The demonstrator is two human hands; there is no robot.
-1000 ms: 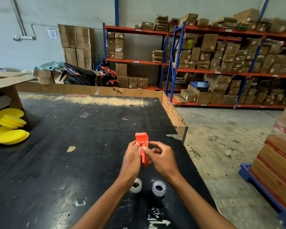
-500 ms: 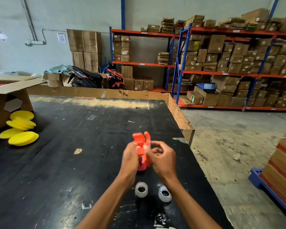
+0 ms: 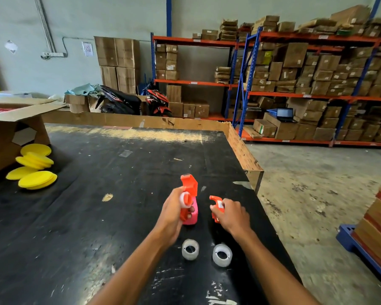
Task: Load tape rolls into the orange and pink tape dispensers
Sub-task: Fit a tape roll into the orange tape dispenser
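My left hand (image 3: pixel 172 213) grips the orange tape dispenser body (image 3: pixel 189 187), held upright above the black table, with a white ring-shaped core (image 3: pixel 184 199) showing at its side. A pink dispenser (image 3: pixel 192 213) sits right behind it, partly hidden by my fingers. My right hand (image 3: pixel 232 213) holds a separate orange dispenser half (image 3: pixel 216 203), a short gap to the right of the body. Two clear tape rolls (image 3: pixel 190 249) (image 3: pixel 222 254) lie on the table just below my hands.
The black table (image 3: pixel 97 216) has a cardboard rim (image 3: pixel 242 148) along its far and right edges. Yellow round pads (image 3: pixel 34 170) and an open cardboard box (image 3: pixel 11 128) sit at the left. Shelving with boxes (image 3: pixel 306 84) and a blue pallet (image 3: pixel 361 249) stand on the right.
The orange dispenser has come apart: my right hand pulled one half off to the right while my left hand kept the body. The pink dispenser now shows behind it.
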